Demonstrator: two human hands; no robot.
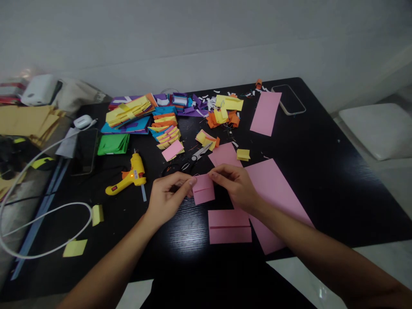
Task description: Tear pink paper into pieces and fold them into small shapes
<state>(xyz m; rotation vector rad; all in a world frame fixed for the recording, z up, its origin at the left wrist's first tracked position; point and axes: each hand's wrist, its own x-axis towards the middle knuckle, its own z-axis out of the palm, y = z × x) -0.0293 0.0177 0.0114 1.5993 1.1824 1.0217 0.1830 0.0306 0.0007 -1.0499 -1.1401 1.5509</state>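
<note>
Between my two hands is a small folded piece of pink paper [204, 189], with a flap edge across its middle. My left hand [169, 193] pinches its upper left corner between thumb and finger. At the upper right corner, the fingertips of my right hand [236, 184] grip it. Just below lies a wider folded pink paper [230, 234] on the black table. A large pink sheet [277, 197] rests partly under my right forearm. Scissors [197, 157] lie beyond my hands, beside more pink paper [225, 154].
A yellow glue gun [130, 175] lies left of my hands, near a looped white cable [48, 208]. Stacks of folded coloured paper [165, 124], a green bundle [113, 143] and paper scraps [222, 116] fill the back. A phone case [288, 101] sits at the back right.
</note>
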